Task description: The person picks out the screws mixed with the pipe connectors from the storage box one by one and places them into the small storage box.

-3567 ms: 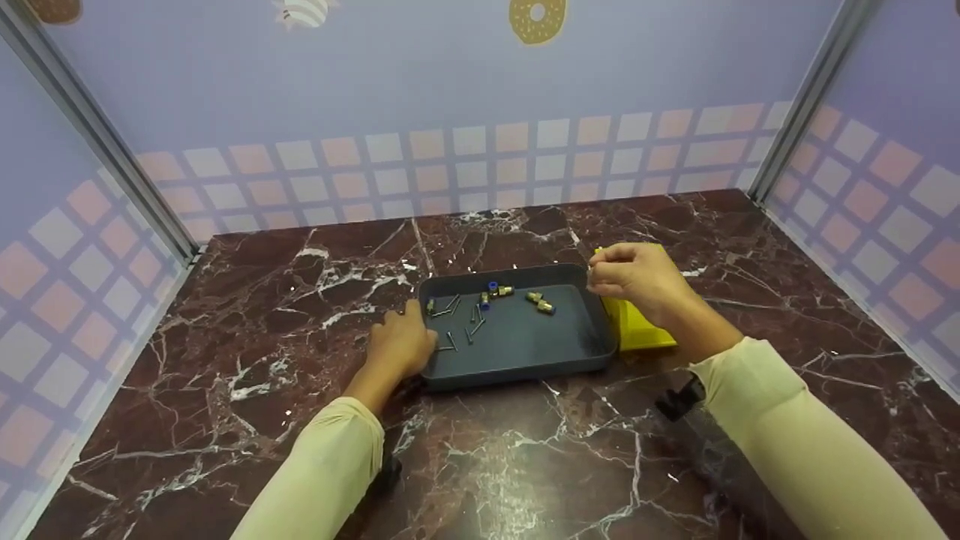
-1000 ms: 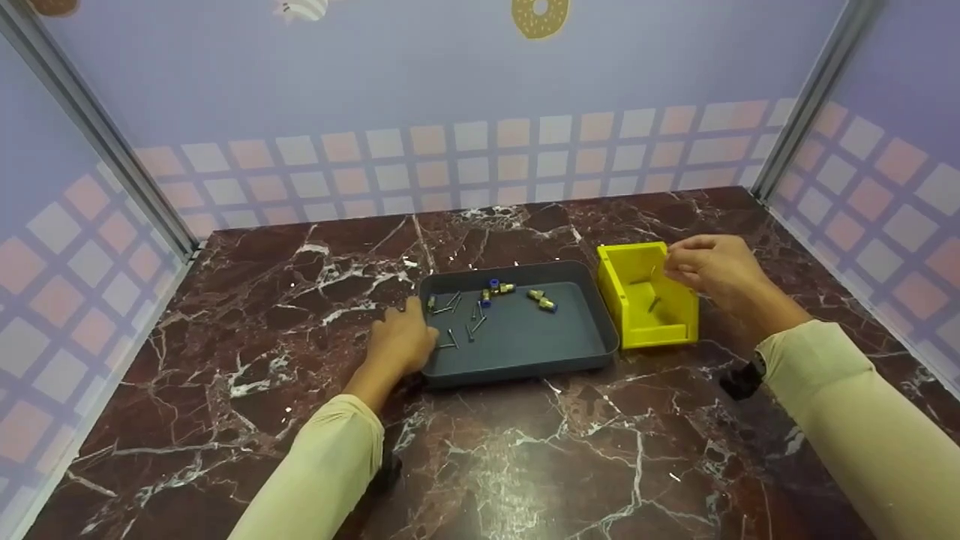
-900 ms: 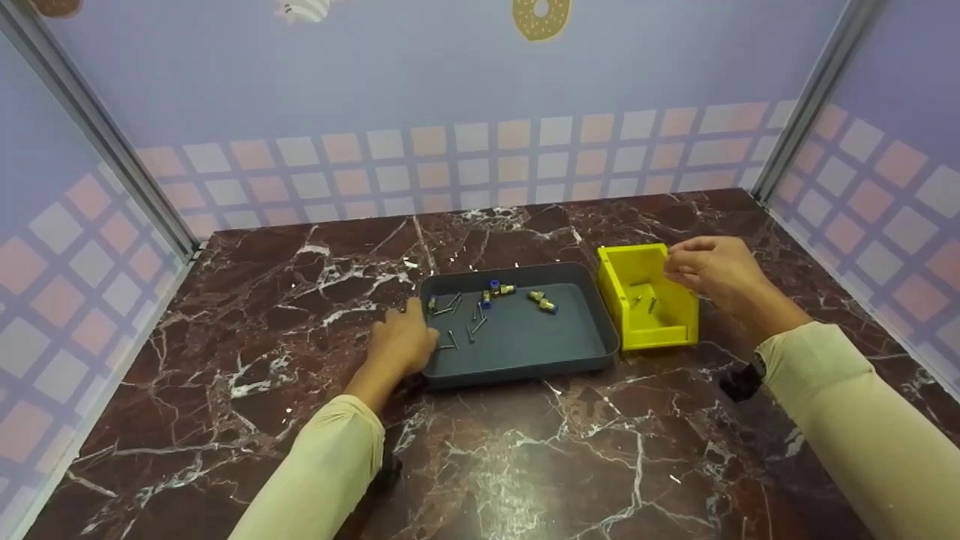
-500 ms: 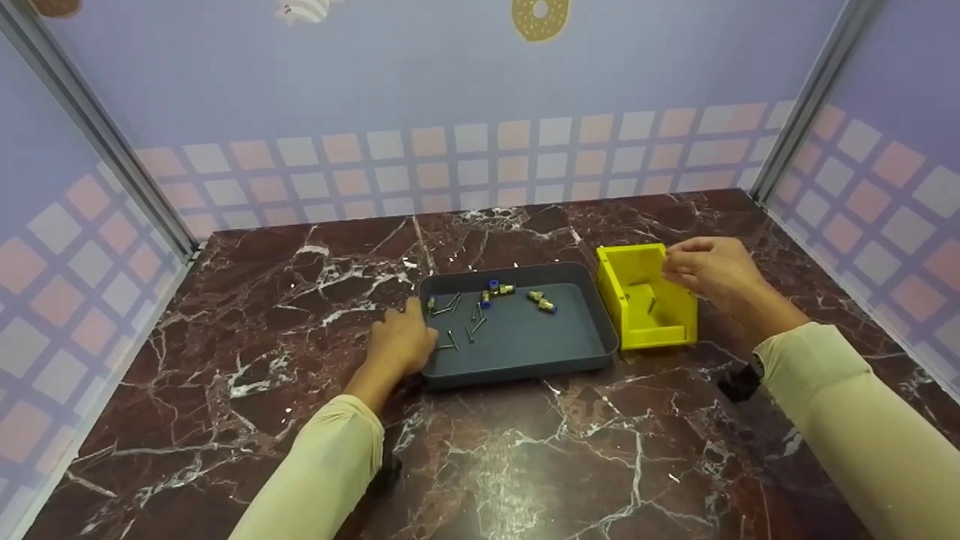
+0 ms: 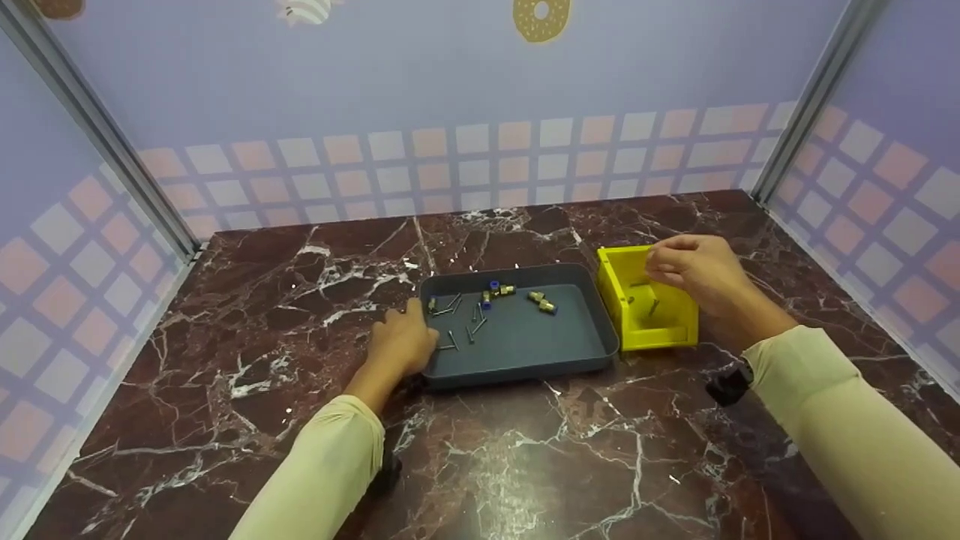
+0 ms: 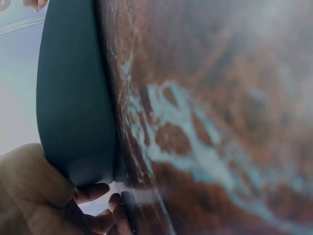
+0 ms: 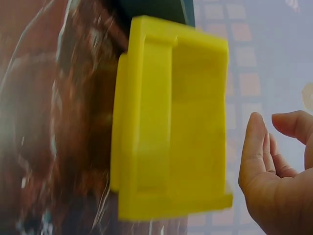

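Note:
A dark grey tray (image 5: 559,346) lies mid-table with several small screws (image 5: 471,328) and brass fittings (image 5: 541,301) in its far half. My left hand (image 5: 409,330) grips the tray's left edge; in the left wrist view its fingers (image 6: 90,193) curl under the tray's wall (image 6: 73,98). A yellow bin (image 5: 675,334) stands against the tray's right side, with two screws (image 5: 652,306) inside. My right hand (image 5: 656,261) hovers over the bin's far right part, fingers loosely bent and holding nothing. In the right wrist view the hand (image 7: 276,147) is beside the bin (image 7: 171,122).
The table (image 5: 525,465) is dark red marble, walled in by lilac panels (image 5: 450,90) at the back and both sides. A black wrist strap (image 5: 726,384) shows at my right cuff.
My right hand moved from the tray's far right corner to the yellow bin, a screw dropped into the bin, and the hand has since drifted slightly left. My left hand stayed put.

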`<state>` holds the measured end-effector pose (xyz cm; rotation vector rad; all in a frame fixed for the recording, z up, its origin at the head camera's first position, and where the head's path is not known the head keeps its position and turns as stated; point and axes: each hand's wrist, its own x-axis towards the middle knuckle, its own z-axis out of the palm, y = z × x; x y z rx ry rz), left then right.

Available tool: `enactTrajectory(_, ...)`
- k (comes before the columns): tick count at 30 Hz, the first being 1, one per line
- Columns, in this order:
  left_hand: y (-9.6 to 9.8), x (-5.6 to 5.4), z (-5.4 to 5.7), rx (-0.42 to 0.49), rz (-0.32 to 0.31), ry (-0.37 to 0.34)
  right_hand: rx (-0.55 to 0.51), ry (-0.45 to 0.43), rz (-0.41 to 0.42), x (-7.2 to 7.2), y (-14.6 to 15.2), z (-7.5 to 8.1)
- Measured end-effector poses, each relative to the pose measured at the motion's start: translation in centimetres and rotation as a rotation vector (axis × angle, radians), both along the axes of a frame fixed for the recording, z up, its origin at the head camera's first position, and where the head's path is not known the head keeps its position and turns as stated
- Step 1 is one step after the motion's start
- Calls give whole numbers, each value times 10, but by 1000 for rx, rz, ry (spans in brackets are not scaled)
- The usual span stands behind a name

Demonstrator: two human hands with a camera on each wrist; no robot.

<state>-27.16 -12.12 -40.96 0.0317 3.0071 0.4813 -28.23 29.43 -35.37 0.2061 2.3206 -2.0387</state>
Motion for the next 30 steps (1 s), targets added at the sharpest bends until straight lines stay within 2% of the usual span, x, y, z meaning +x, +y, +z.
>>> enactTrajectory(5,0,-1,1,2,-10,8,-91,45,50,1,-19,5)
enactTrajectory(8,1,-1,0,2,-11,8,-107,58,76,1,-31,6)
enactTrajectory(16,3,-2,-1,24,12,-17,-73,67,118,-2,-59,3)
enactTrajectory(24,-2,0,-1,16,6,-5,-63,6,132,-4,-94,-6)
enactTrajectory(30,-2,0,1,20,9,-23,-63,10,152,-6,-117,-13)
